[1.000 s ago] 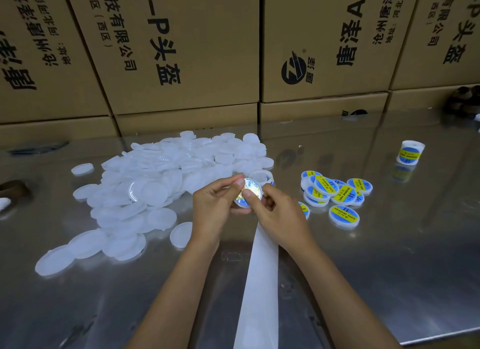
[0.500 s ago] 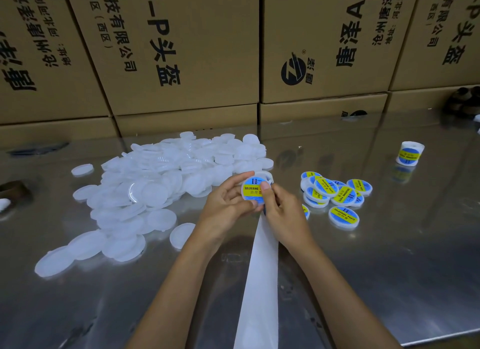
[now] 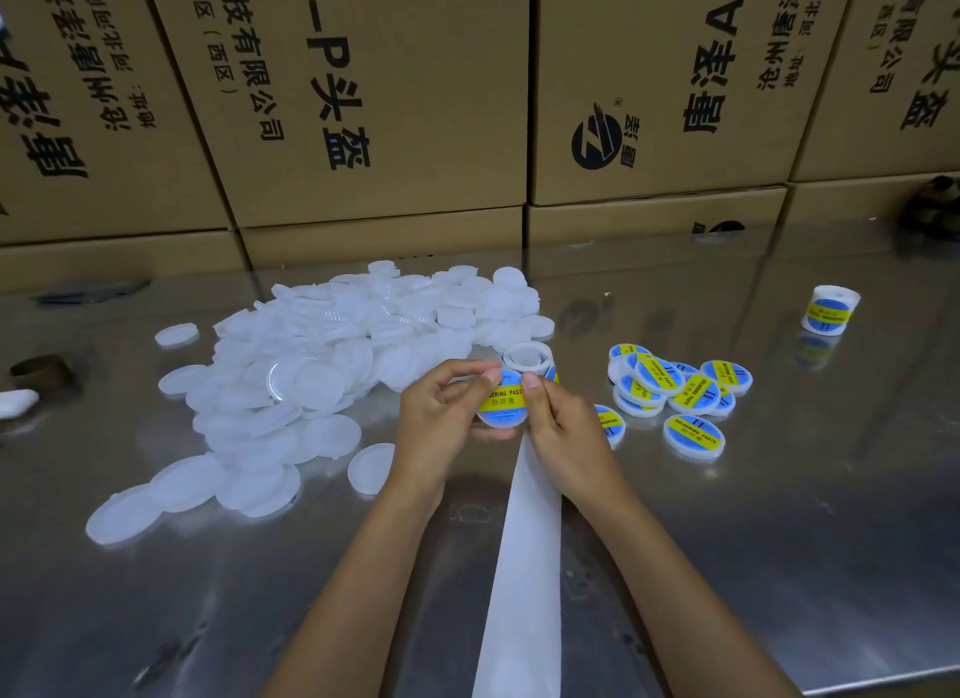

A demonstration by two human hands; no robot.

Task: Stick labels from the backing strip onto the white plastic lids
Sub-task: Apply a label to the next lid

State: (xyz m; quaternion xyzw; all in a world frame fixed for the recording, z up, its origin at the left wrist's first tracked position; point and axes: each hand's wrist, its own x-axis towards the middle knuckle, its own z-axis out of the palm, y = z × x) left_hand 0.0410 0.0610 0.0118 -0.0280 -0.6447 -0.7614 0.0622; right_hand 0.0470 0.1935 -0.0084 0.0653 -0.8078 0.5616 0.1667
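Both hands meet on one lid point(image 3: 503, 405), held up just above the surface point(image 3: 779, 541) near the middle of the view. The left hand point(image 3: 441, 417) has its grip curled around the lid's left edge, thumb on top, apparently to keep it steady and face-up; the right hand point(image 3: 558, 427) pinches at the lid's right edge, thumb tip pressing down on the label point(image 3: 501, 401), a blue disc with a yellow band. That looks like smoothing the sticker flat so its edge bonds (whether every part is already down, I cannot tell).

From under the right hand the backing strip point(image 3: 524, 567) runs toward 6 o'clock and off the bottom of the view; just beyond the hands at 12 o'clock sits the label roll point(image 3: 527, 357), close enough to feed the next sticker without reaching.

At 9 to 11 o'clock lies the heap of blank lids point(image 3: 322, 365), its nearest stragglers just beside the left wrist. At 3 o'clock the finished lids point(image 3: 680, 391) are clustered, one touching distance from the right hand, so a labelled lid can be dropped there with a short sideways move. A spare roll point(image 3: 830, 310) stands well apart at 2 o'clock. Cardboard boxes point(image 3: 363, 100) wall off the far edge; open room lies toward 4 and 7 o'clock, and the surface's near edge shows at 5 o'clock.
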